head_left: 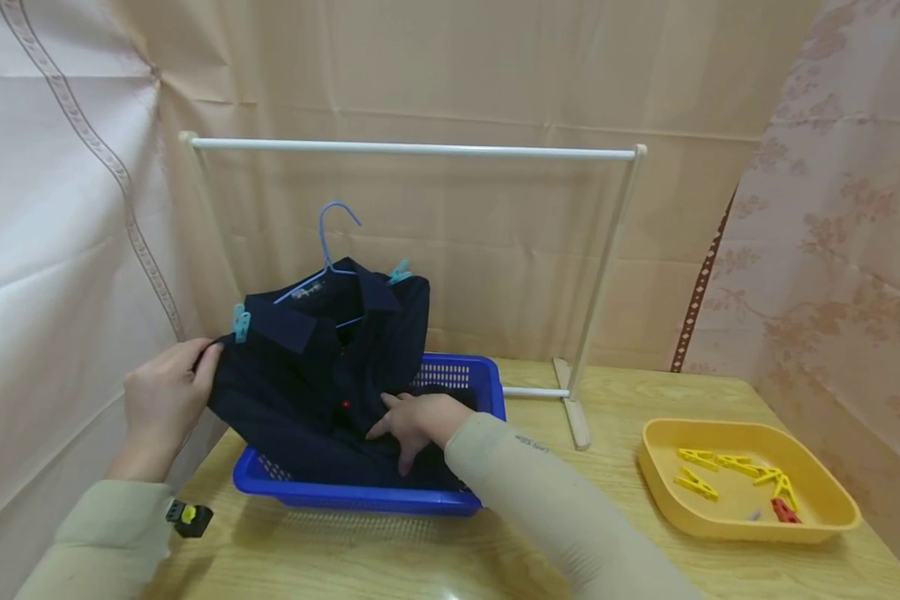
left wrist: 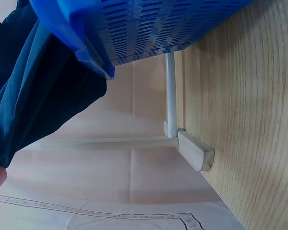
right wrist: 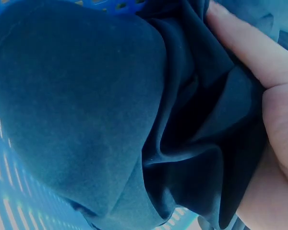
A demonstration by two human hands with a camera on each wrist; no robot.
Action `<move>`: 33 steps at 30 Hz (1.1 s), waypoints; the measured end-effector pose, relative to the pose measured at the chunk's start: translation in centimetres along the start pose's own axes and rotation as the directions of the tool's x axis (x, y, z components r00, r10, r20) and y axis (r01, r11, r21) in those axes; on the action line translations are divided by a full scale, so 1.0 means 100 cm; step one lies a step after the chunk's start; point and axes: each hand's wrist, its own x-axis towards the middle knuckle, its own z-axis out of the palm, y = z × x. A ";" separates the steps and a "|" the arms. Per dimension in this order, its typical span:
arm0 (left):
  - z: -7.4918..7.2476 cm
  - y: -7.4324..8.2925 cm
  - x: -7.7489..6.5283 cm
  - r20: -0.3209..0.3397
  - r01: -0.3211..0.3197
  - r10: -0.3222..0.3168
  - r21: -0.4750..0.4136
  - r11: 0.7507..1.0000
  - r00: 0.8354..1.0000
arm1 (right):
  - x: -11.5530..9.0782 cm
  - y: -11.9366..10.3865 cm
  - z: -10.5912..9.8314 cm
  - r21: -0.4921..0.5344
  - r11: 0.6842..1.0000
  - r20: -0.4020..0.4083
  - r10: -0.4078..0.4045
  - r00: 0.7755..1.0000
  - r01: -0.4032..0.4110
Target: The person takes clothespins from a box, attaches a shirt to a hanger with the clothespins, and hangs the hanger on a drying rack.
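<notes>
A dark navy collared shirt (head_left: 311, 400) lies bunched in a blue plastic basket (head_left: 367, 497), its collar end raised. A blue hanger (head_left: 326, 242) sits inside the collar, its hook standing up. One light-blue clothespin (head_left: 241, 323) is clipped near the left shoulder, another clothespin (head_left: 400, 272) near the right shoulder. My left hand (head_left: 168, 396) pinches the shirt's cloth beside the left clothespin. My right hand (head_left: 418, 423) touches the lower shirt front inside the basket with its fingers spread. In the right wrist view, dark folds (right wrist: 192, 129) lie against its thumb.
A white rod rack (head_left: 412, 148) stands behind the basket, with a wooden foot (head_left: 573, 404) to the right. At the right, a yellow tray (head_left: 750, 531) holds several yellow clothespins (head_left: 696, 482) and a red one (head_left: 784, 511). Curtains hang behind the table and at both sides.
</notes>
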 end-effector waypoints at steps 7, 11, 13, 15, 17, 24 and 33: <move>-0.001 -0.002 -0.001 0.011 0.003 -0.003 -0.002 1.000 1.000 | 0.002 -0.003 -0.001 -0.018 1.000 0.012 0.008 1.000 -0.008; 0.000 -0.003 -0.002 0.008 0.003 -0.003 -0.005 1.000 1.000 | 0.002 -0.004 0.000 -0.044 0.999 0.018 0.027 0.999 -0.026; 0.000 -0.004 -0.002 0.008 0.003 -0.003 -0.004 1.000 1.000 | 0.002 -0.003 0.001 -0.059 0.998 0.019 0.036 0.999 -0.035; 0.000 -0.004 -0.002 0.012 0.003 -0.003 -0.001 1.000 1.000 | 0.002 -0.003 0.002 -0.075 0.996 0.028 0.038 0.999 -0.036; 0.000 -0.004 -0.002 0.019 0.005 -0.005 0.003 1.000 1.000 | 0.002 -0.001 0.003 -0.078 0.996 0.040 0.039 0.998 -0.036; 0.003 -0.004 0.000 0.021 -0.004 0.004 0.010 1.000 1.000 | 0.003 0.002 0.003 -0.090 0.996 0.018 0.014 1.000 -0.012; 0.004 -0.005 -0.002 0.008 -0.017 0.017 0.002 1.000 1.000 | 0.011 0.006 0.005 -0.023 0.999 -0.050 -0.033 0.998 0.032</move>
